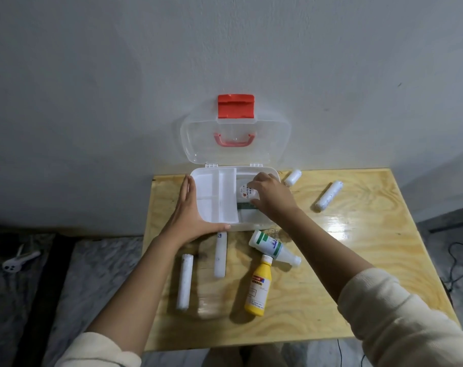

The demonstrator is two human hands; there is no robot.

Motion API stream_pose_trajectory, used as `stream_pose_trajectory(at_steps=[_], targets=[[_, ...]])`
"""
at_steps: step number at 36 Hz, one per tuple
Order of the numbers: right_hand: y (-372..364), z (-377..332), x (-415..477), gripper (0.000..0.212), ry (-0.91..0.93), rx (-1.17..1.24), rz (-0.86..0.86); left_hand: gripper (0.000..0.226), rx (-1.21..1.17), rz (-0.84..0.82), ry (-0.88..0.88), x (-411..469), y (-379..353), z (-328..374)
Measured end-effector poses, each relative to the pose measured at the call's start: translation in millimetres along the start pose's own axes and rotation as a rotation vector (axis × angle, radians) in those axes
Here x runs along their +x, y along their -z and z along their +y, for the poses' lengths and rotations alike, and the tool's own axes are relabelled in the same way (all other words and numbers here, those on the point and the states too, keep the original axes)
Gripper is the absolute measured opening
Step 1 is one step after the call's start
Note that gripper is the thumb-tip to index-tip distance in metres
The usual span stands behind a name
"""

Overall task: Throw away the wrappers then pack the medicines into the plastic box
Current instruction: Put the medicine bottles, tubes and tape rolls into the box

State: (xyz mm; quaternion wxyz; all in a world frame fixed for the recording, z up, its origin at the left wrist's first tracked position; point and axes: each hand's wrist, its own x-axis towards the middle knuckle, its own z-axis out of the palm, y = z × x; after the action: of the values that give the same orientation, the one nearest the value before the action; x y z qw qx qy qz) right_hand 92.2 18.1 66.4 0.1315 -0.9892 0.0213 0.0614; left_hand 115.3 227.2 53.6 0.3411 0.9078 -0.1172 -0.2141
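Observation:
The clear plastic box (254,225) stands open at the table's far edge, its lid (235,139) leaning on the wall. A white divided tray (217,197) covers its left half. My left hand (190,207) presses flat against the box's left side and front corner. Inside the right half, my right hand (270,197) has its fingers around a white roll labelled cling film (245,195). A yellow bottle (258,287) and a white bottle with a green label (272,247) lie in front of the box. Several white wrapped rolls (184,282) (220,254) (329,195) (292,177) lie around the table.
The wooden table (357,274) stands against a white wall. Its right half shows a glare patch. A dark floor strip and a white key-like object (18,260) lie to the left. A black cable (460,263) runs on the floor at right.

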Motion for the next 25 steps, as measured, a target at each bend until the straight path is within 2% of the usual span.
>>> stream_pose_trajectory(at_steps=[17, 22, 25], targets=[[-0.7, 3.3, 3.2, 0.029, 0.038, 0.017, 0.051, 0.141, -0.086, 0.09, 0.007, 3.2, -2.4, 2.6], [-0.6, 1.3, -4.4, 0.031, 0.004, 0.158, 0.066, 0.137, -0.122, 0.121, 0.018, 1.8, -6.8, 0.3], [-0.7, 0.7, -20.5, 0.028, -0.024, 0.27, 0.196, 0.14, -0.137, 0.118, 0.035, -0.9, -9.0, 1.1]])
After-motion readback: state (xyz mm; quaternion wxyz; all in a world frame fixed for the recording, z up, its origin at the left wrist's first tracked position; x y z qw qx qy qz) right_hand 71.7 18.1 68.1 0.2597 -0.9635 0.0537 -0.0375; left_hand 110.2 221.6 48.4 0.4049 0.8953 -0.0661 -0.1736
